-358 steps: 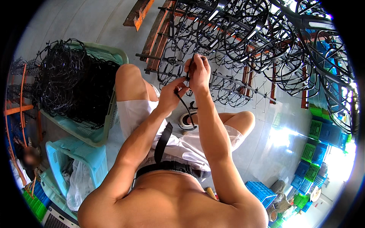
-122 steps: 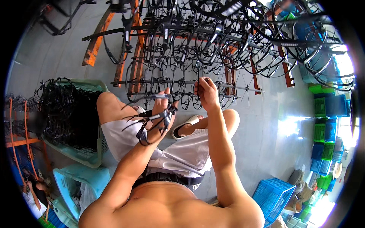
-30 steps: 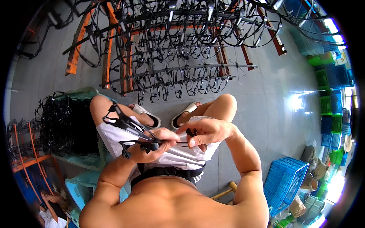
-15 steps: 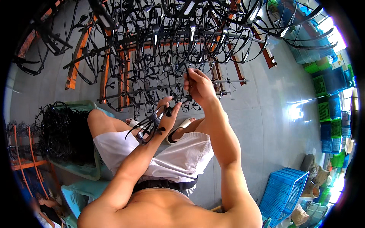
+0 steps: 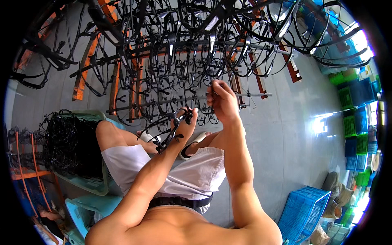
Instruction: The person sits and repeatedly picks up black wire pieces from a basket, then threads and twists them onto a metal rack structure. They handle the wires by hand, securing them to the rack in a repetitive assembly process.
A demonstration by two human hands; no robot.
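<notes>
Nearest, beyond the white cloth shorts (image 5: 192,175) and straight ahead at twelve o'clock, the left hand (image 5: 186,128) grasps a small bunch of thin, curved black plastic-looking pieces (image 5: 168,139) lying along its palm and wrist, while at ten o'clock a pale green slatted plastic basket (image 5: 107,174) holds a dark tangled heap. Farther out, toward one o'clock, the right hand (image 5: 224,107) is raised with fingers curled inward, though whether they pinch anything I cannot tell, just before an orange-framed rack (image 5: 258,81) hung with looped black frames (image 5: 170,45) at twelve o'clock.
</notes>
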